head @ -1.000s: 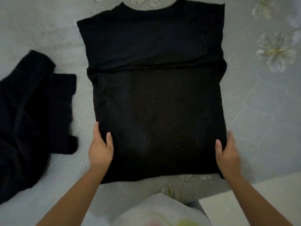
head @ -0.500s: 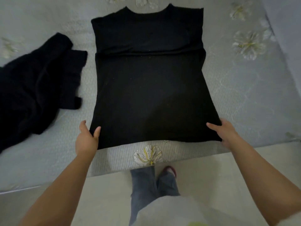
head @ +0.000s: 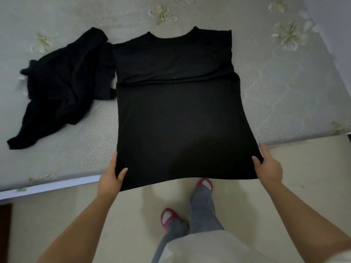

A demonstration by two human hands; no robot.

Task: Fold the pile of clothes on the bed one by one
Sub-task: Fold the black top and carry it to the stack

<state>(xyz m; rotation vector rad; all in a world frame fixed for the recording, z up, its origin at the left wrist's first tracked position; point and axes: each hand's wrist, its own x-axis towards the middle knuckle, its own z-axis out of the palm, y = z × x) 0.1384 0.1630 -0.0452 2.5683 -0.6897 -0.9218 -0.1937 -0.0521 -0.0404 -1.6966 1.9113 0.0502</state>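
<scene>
Hem corners sit pinched in our left hand [head: 110, 179] and right hand [head: 268, 167] — the shirt [head: 176, 109] lies collar-far on the bed [head: 284, 82], hem lifted off its edge, likely so we can fold it upward.

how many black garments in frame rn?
2. A black top lies spread mid-bed, its hem gripped by the left hand and right hand. A crumpled black garment lies left of it; it may be several.
</scene>
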